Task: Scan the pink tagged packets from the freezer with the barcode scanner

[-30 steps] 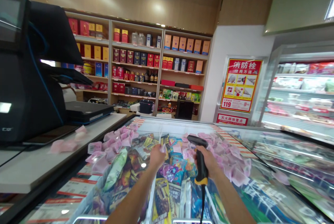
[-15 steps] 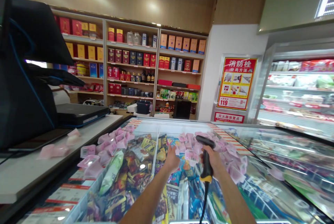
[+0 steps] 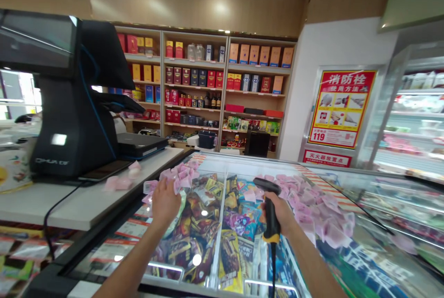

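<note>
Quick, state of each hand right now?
Left hand: at the left-hand pile of pink barcoded pieces; grip cannot be told.
Right hand: closed around the handheld barcode scanner.

hands (image 3: 165,201) (image 3: 281,214) 2 | scanner (image 3: 271,223) 1 | checkout terminal (image 3: 71,127) 1 | pink tags (image 3: 305,198) overlapping, uncountable

Bare left hand (image 3: 165,203), bare right hand (image 3: 281,214), uncovered slender forearms (image 3: 133,251)

Left hand (image 3: 166,201) now seemingly touches left pink pile (image 3: 184,175).
</note>
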